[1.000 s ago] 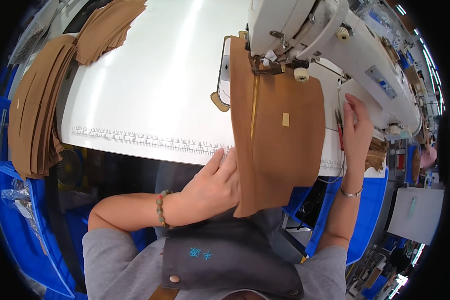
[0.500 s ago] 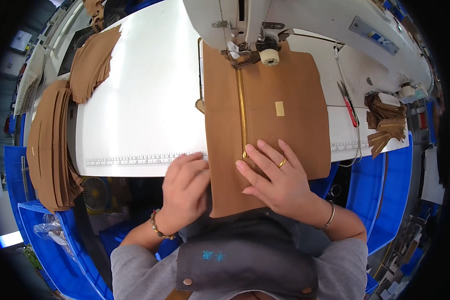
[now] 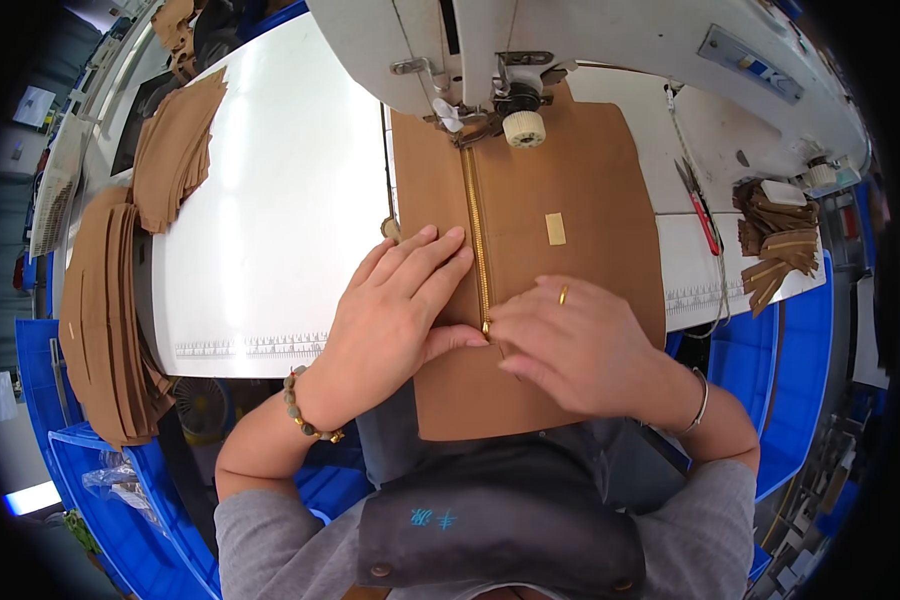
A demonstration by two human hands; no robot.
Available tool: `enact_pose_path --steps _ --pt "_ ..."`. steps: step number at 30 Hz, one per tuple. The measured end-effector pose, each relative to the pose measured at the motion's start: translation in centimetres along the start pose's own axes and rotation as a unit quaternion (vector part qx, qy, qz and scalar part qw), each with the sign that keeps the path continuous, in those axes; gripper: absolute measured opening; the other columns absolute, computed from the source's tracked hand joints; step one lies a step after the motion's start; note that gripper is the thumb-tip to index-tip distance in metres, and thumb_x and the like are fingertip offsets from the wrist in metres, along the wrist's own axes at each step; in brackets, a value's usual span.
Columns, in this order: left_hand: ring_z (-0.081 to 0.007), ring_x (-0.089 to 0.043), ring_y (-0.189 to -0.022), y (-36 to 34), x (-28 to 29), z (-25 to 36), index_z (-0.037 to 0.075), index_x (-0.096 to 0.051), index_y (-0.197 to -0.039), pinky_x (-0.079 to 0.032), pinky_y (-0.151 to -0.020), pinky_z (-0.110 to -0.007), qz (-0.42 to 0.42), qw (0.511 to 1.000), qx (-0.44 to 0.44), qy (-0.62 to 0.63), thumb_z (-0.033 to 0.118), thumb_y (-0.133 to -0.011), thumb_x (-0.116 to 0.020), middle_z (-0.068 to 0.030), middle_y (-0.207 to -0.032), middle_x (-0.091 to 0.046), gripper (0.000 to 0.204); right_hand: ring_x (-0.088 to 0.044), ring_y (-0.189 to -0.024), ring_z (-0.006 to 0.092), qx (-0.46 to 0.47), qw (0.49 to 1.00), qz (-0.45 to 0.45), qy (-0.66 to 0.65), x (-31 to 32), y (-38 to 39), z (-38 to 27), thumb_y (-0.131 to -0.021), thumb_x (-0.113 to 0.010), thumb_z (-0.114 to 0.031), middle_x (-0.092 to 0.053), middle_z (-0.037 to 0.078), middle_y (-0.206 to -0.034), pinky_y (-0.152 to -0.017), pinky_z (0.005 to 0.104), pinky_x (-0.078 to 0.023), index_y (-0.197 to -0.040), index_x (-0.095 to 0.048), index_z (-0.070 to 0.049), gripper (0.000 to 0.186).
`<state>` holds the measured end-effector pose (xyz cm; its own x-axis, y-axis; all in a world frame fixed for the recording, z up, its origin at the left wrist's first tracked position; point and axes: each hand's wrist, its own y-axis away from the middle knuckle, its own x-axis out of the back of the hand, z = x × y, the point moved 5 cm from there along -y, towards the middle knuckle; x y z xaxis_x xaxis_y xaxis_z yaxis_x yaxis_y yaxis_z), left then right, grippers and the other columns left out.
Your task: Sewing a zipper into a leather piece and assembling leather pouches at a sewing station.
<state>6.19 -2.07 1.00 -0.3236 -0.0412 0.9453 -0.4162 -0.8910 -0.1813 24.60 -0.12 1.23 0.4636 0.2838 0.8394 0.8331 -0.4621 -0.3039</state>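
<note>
A brown fabric panel (image 3: pixel 590 180) lies under the presser foot of a white sewing machine (image 3: pixel 390 50), its near end overhanging the table edge. A gold-toothed zipper (image 3: pixel 476 220) runs down it from the foot, with its slider (image 3: pixel 486 328) at the near end. My left hand (image 3: pixel 400 300) lies flat and open on the panel left of the zipper, its thumb reaching toward the slider. Close to the slider on the right, my right hand (image 3: pixel 580 345) has curled, slightly blurred fingers; whatever they pinch is hidden. A small beige patch (image 3: pixel 555 229) sits on the panel.
Brown fabric stacks (image 3: pixel 100 320) hang over the white table's (image 3: pixel 260 200) left edge. On the right lie red-handled snips (image 3: pixel 705 220) and a bundle of brown zipper pieces (image 3: pixel 778 235). Blue bins (image 3: pixel 135 500) stand below. A ruler strip (image 3: pixel 240 347) marks the front edge.
My left hand has moved up and right onto the panel and flattened out. The right hand's spread fingers have curled in beside the slider. The whole view has shifted slightly.
</note>
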Motion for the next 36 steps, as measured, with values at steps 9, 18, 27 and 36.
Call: enact_pose_path --steps 9,18,27,36 --pt "-0.0366 -0.059 -0.129 0.0 0.0 -0.3 0.000 -0.057 -0.141 -0.050 -0.106 -0.045 0.036 0.996 0.029 0.082 0.045 -0.067 -0.084 -0.0151 -0.148 -0.057 0.091 -0.057 -0.126 0.0297 -0.012 0.994 0.005 0.104 0.0 -3.1 3.0 -0.075 -0.077 -0.055 -0.062 0.011 -0.134 -0.115 0.0509 -0.040 -0.126 -0.067 -0.004 0.072" --pt "-0.0339 -0.059 -0.127 -0.7 0.1 0.5 -0.001 -0.059 -0.139 -0.049 -0.106 -0.043 -0.004 1.000 0.002 0.015 0.046 -0.068 -0.080 -0.0138 -0.147 -0.057 0.088 -0.056 -0.127 0.0279 0.001 0.990 -0.034 0.135 0.4 -3.1 3.0 -0.069 -0.079 -0.055 -0.062 0.010 -0.135 -0.115 0.0515 -0.040 -0.128 -0.066 -0.002 0.081" --pt "-0.0293 -0.060 -0.119 -1.2 0.2 0.4 0.001 -0.062 -0.135 -0.046 -0.104 -0.042 -0.006 0.999 -0.015 -0.029 0.050 -0.069 -0.078 -0.0100 -0.147 -0.058 0.084 -0.057 -0.127 0.0278 0.011 0.989 -0.044 0.142 0.4 -3.2 3.3 -0.068 -0.079 -0.056 -0.062 0.011 -0.135 -0.114 0.0527 -0.040 -0.129 -0.065 -0.002 0.082" --pt "-0.0289 -0.058 -0.121 -3.5 0.2 -2.0 0.004 -0.063 -0.134 -0.041 -0.111 -0.050 0.005 0.999 -0.010 -0.042 0.053 -0.070 -0.078 -0.0075 -0.144 -0.060 0.082 -0.058 -0.122 0.0275 0.033 0.985 0.005 0.167 0.6 -5.0 5.6 -0.071 -0.078 -0.054 -0.062 0.011 -0.131 -0.113 0.0517 -0.043 -0.129 -0.065 -0.003 0.078"
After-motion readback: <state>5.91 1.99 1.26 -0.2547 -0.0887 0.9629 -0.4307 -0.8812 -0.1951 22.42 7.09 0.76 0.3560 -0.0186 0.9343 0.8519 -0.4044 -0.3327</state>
